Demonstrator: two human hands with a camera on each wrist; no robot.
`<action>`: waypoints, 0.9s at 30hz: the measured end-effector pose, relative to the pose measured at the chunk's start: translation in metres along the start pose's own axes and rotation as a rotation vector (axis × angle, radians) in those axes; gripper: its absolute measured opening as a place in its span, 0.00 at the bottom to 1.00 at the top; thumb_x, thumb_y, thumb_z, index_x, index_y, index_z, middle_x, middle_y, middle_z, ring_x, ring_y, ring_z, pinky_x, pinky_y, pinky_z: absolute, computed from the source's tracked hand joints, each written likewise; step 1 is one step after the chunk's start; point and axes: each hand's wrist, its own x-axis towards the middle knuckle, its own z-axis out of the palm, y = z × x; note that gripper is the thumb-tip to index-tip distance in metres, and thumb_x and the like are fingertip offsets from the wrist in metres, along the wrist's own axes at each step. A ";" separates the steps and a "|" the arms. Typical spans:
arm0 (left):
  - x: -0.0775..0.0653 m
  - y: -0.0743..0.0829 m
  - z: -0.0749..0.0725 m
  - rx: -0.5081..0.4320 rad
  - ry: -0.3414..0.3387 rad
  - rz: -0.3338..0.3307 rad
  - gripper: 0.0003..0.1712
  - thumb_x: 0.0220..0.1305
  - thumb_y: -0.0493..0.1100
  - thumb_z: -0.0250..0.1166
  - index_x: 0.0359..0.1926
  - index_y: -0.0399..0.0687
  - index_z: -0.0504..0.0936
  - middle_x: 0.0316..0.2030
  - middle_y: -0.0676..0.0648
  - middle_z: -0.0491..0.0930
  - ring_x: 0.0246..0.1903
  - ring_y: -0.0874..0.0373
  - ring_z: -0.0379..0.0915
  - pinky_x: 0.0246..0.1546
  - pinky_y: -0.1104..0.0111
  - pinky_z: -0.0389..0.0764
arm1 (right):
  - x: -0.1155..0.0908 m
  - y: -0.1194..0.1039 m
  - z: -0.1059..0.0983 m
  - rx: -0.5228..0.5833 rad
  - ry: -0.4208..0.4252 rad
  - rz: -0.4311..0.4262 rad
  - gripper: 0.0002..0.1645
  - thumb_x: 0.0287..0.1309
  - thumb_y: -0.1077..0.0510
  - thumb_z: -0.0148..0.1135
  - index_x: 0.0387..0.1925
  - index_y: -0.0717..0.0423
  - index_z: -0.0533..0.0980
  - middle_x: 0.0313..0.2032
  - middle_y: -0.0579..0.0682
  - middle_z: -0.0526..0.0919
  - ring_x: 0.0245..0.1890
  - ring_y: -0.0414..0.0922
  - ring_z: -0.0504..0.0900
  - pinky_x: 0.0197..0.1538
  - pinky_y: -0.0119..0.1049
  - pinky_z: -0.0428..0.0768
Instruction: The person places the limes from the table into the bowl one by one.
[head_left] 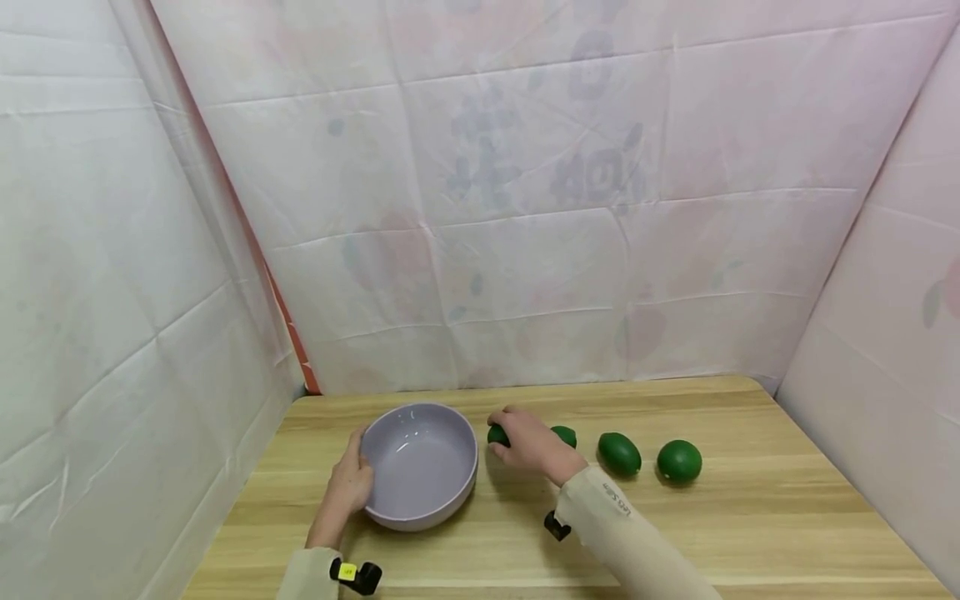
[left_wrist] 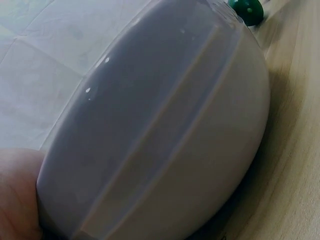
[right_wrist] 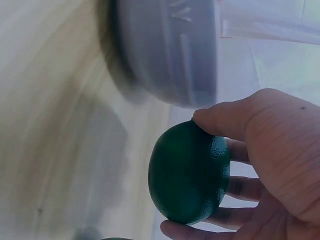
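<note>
A lilac bowl [head_left: 420, 467] stands on the wooden table, its glossy inside showing nothing in it. My left hand [head_left: 351, 483] grips the bowl's left rim; the left wrist view shows the ridged outer wall [left_wrist: 165, 125] close up, with part of the hand [left_wrist: 19, 195] at its edge. To the right of the bowl, my right hand [head_left: 528, 442] holds a green lime [right_wrist: 187, 172] between thumb and fingers, just above the table. Three more limes lie in a row to the right: one lime [head_left: 566, 435] partly hidden by the right hand, an oval lime [head_left: 619, 454] and a rounder-looking lime [head_left: 679, 461].
The wooden table [head_left: 765, 517] has its back edge against a white printed curtain [head_left: 525, 250]. More white sheeting [head_left: 97, 333] hangs at the left, and another sheet [head_left: 892, 317] at the right. Each forearm carries a small black wrist camera [head_left: 557, 525].
</note>
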 end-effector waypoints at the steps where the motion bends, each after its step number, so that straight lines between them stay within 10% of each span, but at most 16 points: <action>1: 0.000 0.000 0.000 0.002 0.000 -0.002 0.34 0.75 0.35 0.34 0.79 0.48 0.50 0.73 0.27 0.60 0.70 0.26 0.62 0.67 0.36 0.68 | 0.001 -0.001 -0.002 -0.005 0.014 -0.008 0.22 0.68 0.55 0.64 0.60 0.59 0.77 0.52 0.58 0.82 0.47 0.51 0.83 0.48 0.47 0.83; 27: 0.000 0.001 -0.001 -0.005 -0.010 -0.017 0.34 0.74 0.34 0.34 0.79 0.44 0.50 0.73 0.26 0.60 0.70 0.27 0.62 0.69 0.37 0.67 | 0.021 -0.059 -0.022 -0.106 0.124 -0.123 0.23 0.67 0.50 0.64 0.59 0.56 0.78 0.56 0.57 0.82 0.52 0.53 0.81 0.52 0.46 0.83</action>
